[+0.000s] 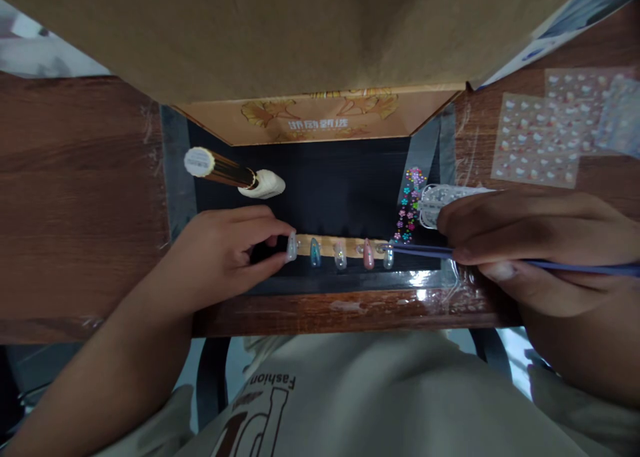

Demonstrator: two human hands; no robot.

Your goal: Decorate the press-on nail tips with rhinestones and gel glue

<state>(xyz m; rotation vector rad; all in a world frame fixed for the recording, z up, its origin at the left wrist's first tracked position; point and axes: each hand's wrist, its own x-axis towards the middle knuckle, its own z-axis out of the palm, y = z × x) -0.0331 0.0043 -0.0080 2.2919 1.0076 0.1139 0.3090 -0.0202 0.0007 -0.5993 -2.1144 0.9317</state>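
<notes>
A pale wooden strip (329,246) lies on the black mat (320,184), with several false nails mounted along it. Among these are a blue glittery nail (315,252), a pink one (369,254) and clear sparkly ones. At the strip's left end, my left hand (235,254) is closed, thumb and finger pinching it around the leftmost nail (291,246). My right hand (545,250) grips a thin purple stick tool (425,250); its tip touches or nearly touches the nail at the right end (389,256). What kind of tip it has is too small to tell.
Colourful flower gems (407,204) lie on a clear strip beside a small white case (435,200). A gold-and-white bottle (225,170) stands behind my left hand. Sticker sheets (537,140) are at the right. A large cardboard box (310,37) overhangs the mat's far side.
</notes>
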